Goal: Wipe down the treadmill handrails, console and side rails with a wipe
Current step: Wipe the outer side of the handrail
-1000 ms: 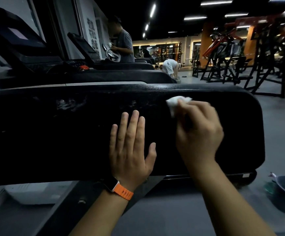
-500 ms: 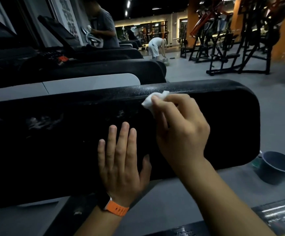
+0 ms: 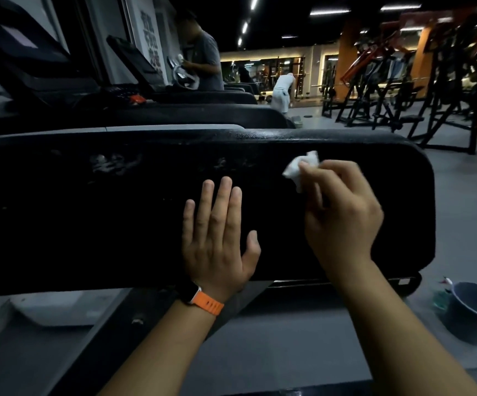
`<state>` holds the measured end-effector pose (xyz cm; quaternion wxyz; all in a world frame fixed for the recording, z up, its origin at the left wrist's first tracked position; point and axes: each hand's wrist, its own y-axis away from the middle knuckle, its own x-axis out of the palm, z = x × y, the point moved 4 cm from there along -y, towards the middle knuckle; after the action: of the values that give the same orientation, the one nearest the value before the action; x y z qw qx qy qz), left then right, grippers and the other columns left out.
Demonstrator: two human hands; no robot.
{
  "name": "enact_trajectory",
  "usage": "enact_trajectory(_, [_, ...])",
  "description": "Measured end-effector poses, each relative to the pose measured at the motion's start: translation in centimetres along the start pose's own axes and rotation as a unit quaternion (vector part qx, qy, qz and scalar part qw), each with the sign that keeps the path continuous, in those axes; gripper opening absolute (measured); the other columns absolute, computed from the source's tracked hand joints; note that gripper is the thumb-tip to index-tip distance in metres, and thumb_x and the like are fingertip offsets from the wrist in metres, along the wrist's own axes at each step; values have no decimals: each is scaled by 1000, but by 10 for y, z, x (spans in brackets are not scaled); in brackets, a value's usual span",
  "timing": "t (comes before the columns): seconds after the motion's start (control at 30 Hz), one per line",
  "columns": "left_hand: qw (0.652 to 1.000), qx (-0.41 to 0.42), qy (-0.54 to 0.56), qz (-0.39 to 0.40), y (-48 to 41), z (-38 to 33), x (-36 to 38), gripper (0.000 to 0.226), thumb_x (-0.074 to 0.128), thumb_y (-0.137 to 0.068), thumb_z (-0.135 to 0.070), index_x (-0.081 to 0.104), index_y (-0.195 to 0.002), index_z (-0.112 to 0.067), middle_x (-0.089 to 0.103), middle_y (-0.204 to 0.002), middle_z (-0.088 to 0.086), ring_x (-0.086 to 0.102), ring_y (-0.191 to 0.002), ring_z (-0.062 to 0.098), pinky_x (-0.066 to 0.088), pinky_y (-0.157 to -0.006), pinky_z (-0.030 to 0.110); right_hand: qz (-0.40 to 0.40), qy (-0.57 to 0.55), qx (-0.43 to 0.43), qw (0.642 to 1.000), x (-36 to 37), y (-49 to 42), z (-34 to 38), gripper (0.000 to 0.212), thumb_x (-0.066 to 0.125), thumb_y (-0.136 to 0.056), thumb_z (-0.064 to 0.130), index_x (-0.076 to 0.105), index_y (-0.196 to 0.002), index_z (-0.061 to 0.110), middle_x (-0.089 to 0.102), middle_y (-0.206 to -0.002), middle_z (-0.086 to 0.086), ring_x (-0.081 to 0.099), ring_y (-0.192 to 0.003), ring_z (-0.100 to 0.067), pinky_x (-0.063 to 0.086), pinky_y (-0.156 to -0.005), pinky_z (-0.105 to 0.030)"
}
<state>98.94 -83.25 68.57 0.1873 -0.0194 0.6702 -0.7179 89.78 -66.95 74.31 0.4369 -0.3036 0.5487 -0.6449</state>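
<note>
white wipe, black rail, blurred signage

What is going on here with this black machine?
A person is cleaning in a gym. The right hand pinches a crumpled white wipe against the black treadmill rail, near its top edge. The left hand rests flat on the rail, fingers straight. Further left, whitish marks show. A grey basin stands on the floor at the right.

The wipe (pinched in the right hand) has slid rightward along the handrail.
</note>
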Motion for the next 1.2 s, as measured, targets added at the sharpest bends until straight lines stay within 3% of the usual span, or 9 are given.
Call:
enact_trajectory(0.07, [1000,2,-6,0,-1,0,0,65,50,-96,-35,40,-153,-4,38,-161,15,27,-154,33,21,-124,54,-2,-7,28,1000,-7,10,-10,23,68,-96,10,79,-114,18,69,-108,-5,68,-84,-25,51,-57,-41])
enact_trajectory(0.23, [1000,6,-15,4,-2,0,1,65,46,-98,-36,39,-153,-4,38,-161,17,28,-154,35,20,-124,54,58,4,-112,992,3,37,13,14,71,-99,13,82,-106,17,73,-95,-3,64,-69,-26,49,-51,-38])
enact_trajectory(0.4, [1000,8,-24,6,-2,-1,0,66,48,-99,-37,37,-154,-4,36,-161,16,27,-154,35,20,-124,54,20,-2,-94,995,12,1,20,13,72,-99,17,82,-108,20,72,-97,-4,63,-75,-24,46,-53,-35])
enact_trajectory(0.6, [1000,11,-26,10,-3,-1,0,65,44,-99,-37,37,-154,-3,35,-162,17,25,-154,34,19,-125,54,101,1,-193,976,3,64,6,14,73,-98,16,82,-109,21,73,-96,-2,56,-64,-23,39,-52,-37])
enact_trajectory(0.83, [999,13,-31,11,-3,0,0,65,45,-99,-36,36,-155,-3,35,-162,17,26,-154,35,19,-125,54,10,2,-118,993,5,14,11,14,69,-103,23,83,-104,20,73,-94,-2,61,-69,-24,45,-53,-36])
enact_trajectory(1.03, [1000,12,-26,11,-2,1,1,66,46,-98,-37,36,-155,-3,35,-162,17,25,-154,35,20,-124,55,104,-13,-172,980,-4,74,-6,12,74,-98,14,83,-105,18,73,-95,-4,60,-64,-25,44,-50,-37])
enact_trajectory(1.2, [1000,8,-27,7,-2,1,1,65,45,-99,-36,37,-154,-3,36,-162,17,27,-154,35,21,-124,55,18,-22,-69,997,3,20,-1,16,71,-100,13,82,-108,20,72,-100,-4,65,-73,-24,50,-52,-37])
